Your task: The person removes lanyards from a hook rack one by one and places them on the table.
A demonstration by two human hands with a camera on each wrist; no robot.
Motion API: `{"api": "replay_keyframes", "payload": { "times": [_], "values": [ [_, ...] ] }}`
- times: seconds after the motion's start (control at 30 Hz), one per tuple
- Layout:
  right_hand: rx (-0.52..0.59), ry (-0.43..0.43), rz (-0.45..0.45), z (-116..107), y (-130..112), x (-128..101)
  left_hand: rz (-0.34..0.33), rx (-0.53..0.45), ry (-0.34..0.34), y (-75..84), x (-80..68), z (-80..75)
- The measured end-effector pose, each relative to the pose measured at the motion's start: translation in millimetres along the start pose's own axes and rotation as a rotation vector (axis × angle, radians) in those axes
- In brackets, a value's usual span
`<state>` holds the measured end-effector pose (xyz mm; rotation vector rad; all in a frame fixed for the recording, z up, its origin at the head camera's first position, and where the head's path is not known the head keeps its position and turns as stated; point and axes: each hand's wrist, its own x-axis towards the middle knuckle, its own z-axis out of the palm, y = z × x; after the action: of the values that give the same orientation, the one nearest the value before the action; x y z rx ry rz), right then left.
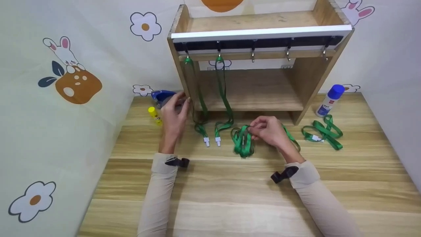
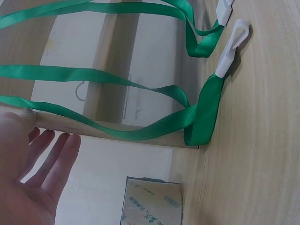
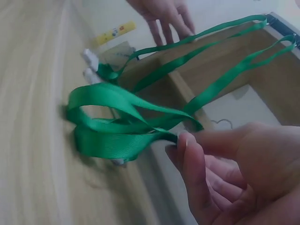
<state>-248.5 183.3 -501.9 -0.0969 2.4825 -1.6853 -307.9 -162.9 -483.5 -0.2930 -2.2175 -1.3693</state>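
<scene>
Green ribbon shows at the fingertips of the right hand (image 1: 270, 130), where thumb and forefinger are pressed together on a folded lanyard (image 1: 242, 142). Its loops hang in front of the rack's lower front edge, about midway between the table's left and right edges; whether they touch the table top, I cannot tell. The left hand (image 1: 174, 115) is spread, its fingers nearly straight, the thumb against the left side panel of the wooden rack (image 1: 250, 90). Two hanging lanyards (image 1: 225, 95) drop from the two leftmost hooks, white clips down at the table top. Partly behind the right hand lies another green strap (image 1: 292, 138); a loose lanyard (image 1: 325, 133) lies nearer the table (image 1: 230, 197)'s right edge. A blue-capped bottle (image 1: 330, 100) stands near the back right corner, a yellow glue stick (image 1: 155, 116) near the back left.
</scene>
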Motion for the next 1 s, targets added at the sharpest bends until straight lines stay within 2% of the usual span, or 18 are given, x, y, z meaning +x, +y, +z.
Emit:
{"api": "replay_keyframes", "payload": {
  "times": [0.17, 0.47, 0.73, 1.0],
  "values": [
    [0.025, 0.032, 0.034, 4, 5, 3, 0.03, 0.0, 0.02, -2.0, 0.6, 0.9],
    [-0.09, 0.086, -0.055, 11, 13, 6, 0.021, -0.017, 0.008, -2.4, 1.2, 1.5],
    [-0.106, 0.071, -0.129, 14, 15, 8, 0.008, -0.03, -0.001, -2.6, 0.5, 0.8],
    [-0.195, 0.097, -0.18, 18, 14, 8, 0.038, -0.02, 0.013, -2.5, 0.8, 1.2]
  ]
}}
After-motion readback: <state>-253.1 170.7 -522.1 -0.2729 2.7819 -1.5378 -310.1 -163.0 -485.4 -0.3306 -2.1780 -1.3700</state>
